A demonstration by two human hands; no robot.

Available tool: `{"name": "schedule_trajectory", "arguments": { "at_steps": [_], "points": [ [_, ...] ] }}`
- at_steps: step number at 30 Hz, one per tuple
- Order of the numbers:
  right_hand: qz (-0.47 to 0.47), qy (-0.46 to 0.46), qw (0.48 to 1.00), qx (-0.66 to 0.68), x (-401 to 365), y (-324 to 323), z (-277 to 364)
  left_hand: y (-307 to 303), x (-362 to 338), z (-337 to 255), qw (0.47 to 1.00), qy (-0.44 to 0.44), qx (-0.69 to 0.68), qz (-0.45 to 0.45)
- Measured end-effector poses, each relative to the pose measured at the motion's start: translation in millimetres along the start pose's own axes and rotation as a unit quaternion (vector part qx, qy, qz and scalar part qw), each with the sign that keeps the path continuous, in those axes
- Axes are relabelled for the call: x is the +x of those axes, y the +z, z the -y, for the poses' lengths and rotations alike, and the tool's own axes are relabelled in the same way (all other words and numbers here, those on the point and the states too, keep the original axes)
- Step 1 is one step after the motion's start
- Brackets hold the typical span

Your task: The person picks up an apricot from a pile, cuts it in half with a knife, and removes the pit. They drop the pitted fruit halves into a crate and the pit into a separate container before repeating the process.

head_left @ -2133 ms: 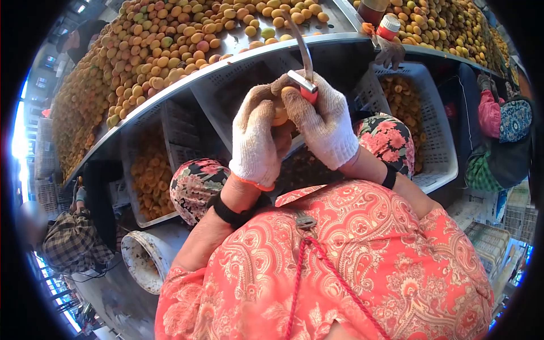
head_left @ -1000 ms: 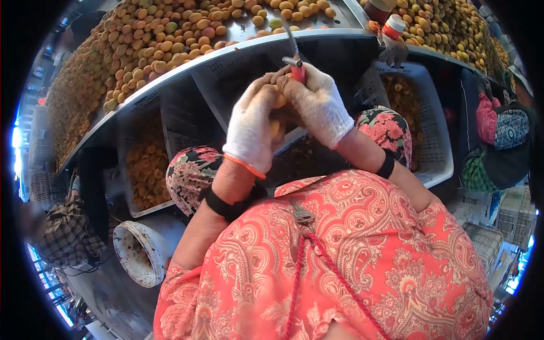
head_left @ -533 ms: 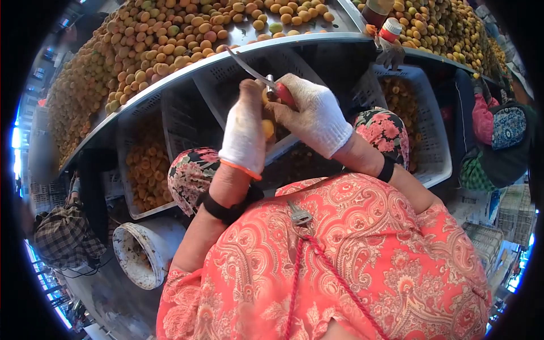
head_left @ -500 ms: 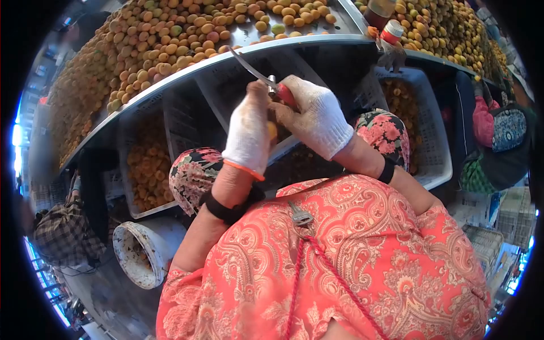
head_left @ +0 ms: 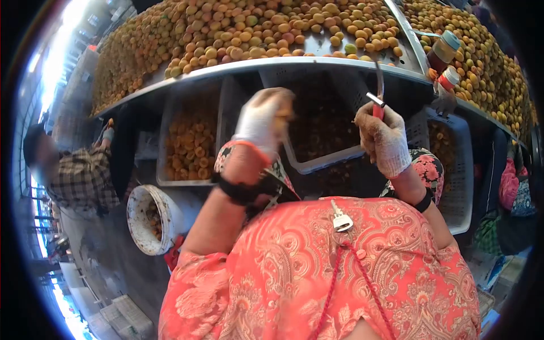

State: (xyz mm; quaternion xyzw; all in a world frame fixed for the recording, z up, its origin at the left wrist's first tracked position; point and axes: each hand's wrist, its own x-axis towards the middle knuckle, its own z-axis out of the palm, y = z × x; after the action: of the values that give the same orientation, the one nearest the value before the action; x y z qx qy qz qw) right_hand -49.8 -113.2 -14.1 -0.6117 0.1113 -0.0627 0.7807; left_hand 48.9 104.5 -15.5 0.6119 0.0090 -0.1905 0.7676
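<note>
My left hand point(head_left: 263, 116), in a white glove with an orange cuff, is raised above the crates left of centre. It is blurred by motion, its fingers look curled, and an orange patch of an apricot point(head_left: 281, 120) shows among them. My gloved right hand point(head_left: 385, 139) is closed around the red handle of a knife point(head_left: 380, 85). The curved blade points up toward the metal edge of the fruit table, and a bright metal collar sits where blade meets handle. The two hands are apart, with a dark-looking crate point(head_left: 317, 165) between and below them.
Whole apricots cover the metal table point(head_left: 255, 67) ahead. A crate of opened apricots point(head_left: 190, 144) stands left, a pale crate point(head_left: 462, 187) right. A white bucket point(head_left: 148, 218) is by my left arm. A jar point(head_left: 443, 50) and red bottle point(head_left: 449, 78) stand right; another person point(head_left: 82, 173) sits far left.
My hands, together at the knife before, have separated: the left is at the left and blurred, the right farther right with the knife now upright. The camera's view has shifted.
</note>
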Motion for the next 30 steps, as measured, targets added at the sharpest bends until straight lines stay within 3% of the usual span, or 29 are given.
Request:
{"name": "schedule_trajectory", "arguments": {
  "at_steps": [3, 5, 6, 7, 8, 10, 11, 12, 15, 16, 17, 18, 20, 22, 25, 28, 30],
  "points": [
    [-0.01, 0.064, 0.998, -0.023, 5, -25, -15, -96, 40, -8, 0.992, -0.025, 0.067, -0.102],
    [-0.048, 0.098, 0.994, -0.01, 11, -31, -26, -150, 68, -23, 0.959, 0.009, 0.169, -0.225],
    [-0.062, 0.106, 0.992, -0.018, 15, -32, -29, -178, 84, -35, 0.933, 0.015, 0.225, -0.281],
    [-0.067, 0.113, 0.987, -0.097, 19, -33, -30, -238, 118, -42, 0.88, 0.04, 0.377, -0.285],
    [-0.076, 0.061, 0.983, -0.157, 28, -42, -51, -276, 149, -46, 0.804, 0.067, 0.518, -0.284],
    [-0.077, 0.064, 0.983, -0.157, 31, -43, -53, -216, 161, -73, 0.854, 0.204, 0.439, -0.193],
    [-0.079, 0.069, 0.982, -0.154, 32, -44, -54, -160, 160, -80, 0.903, 0.205, 0.339, -0.164],
    [-0.056, 0.087, 0.988, -0.114, 35, -44, -53, -106, 157, -85, 0.92, 0.21, 0.316, -0.094],
    [-0.008, 0.11, 0.989, -0.102, 41, -48, -54, -21, 206, -69, 0.865, 0.219, 0.45, 0.039],
    [0.003, 0.12, 0.985, -0.125, 44, -50, -56, -2, 221, -64, 0.791, 0.206, 0.572, 0.067],
    [0.008, 0.125, 0.982, -0.14, 46, -54, -61, 15, 239, -53, 0.671, 0.225, 0.705, 0.043],
    [0.009, 0.12, 0.978, -0.167, 47, -58, -64, 26, 257, -44, 0.594, 0.187, 0.783, 0.015],
    [-0.003, 0.122, 0.976, -0.179, 49, -62, -64, 33, 294, -31, 0.579, 0.177, 0.795, 0.033],
    [-0.003, 0.128, 0.975, -0.18, 51, -66, -62, 48, 305, -34, 0.494, 0.079, 0.858, 0.115],
    [0.002, 0.121, 0.974, -0.189, 53, -69, -59, 43, 323, -20, 0.497, 0.163, 0.849, 0.079],
    [-0.007, 0.099, 0.974, -0.202, 53, -70, -58, 41, 329, -19, 0.513, 0.174, 0.839, 0.06],
    [-0.019, 0.083, 0.975, -0.206, 51, -70, -63, 54, 316, -22, 0.485, 0.139, 0.862, 0.049]
  ]
}}
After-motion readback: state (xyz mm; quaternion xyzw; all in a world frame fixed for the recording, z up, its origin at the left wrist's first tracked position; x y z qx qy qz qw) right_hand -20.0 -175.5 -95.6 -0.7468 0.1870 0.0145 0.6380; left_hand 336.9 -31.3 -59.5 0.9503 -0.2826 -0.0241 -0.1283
